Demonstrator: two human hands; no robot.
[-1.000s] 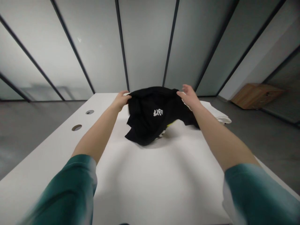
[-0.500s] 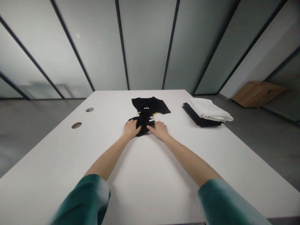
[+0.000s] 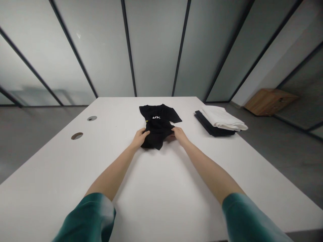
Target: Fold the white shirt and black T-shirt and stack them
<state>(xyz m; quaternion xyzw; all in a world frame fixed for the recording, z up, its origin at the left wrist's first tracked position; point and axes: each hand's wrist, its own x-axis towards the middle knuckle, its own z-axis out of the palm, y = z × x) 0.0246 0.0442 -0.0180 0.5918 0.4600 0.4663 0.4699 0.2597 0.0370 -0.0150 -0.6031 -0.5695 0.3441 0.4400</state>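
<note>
A black T-shirt [image 3: 158, 124] with small white lettering lies near the far middle of the white table [image 3: 156, 188]. Its lower part is bunched and lifted slightly off the surface. My left hand [image 3: 140, 137] pinches the left side of that bunched hem. My right hand [image 3: 178, 134] grips the right side of it, fingers curled into the cloth. Both forearms reach forward from green sleeves.
A folded white garment [image 3: 222, 118] rests on a folded black one [image 3: 211, 126] at the table's far right. Two round cable holes [image 3: 77, 135] sit near the left edge. Frosted glass panels stand behind, and a wooden box [image 3: 270, 101] is on the floor at right.
A second ago both hands held the shirt up in the air. It was then laid on the table, and now the hands have gripped and raised its near hem.
</note>
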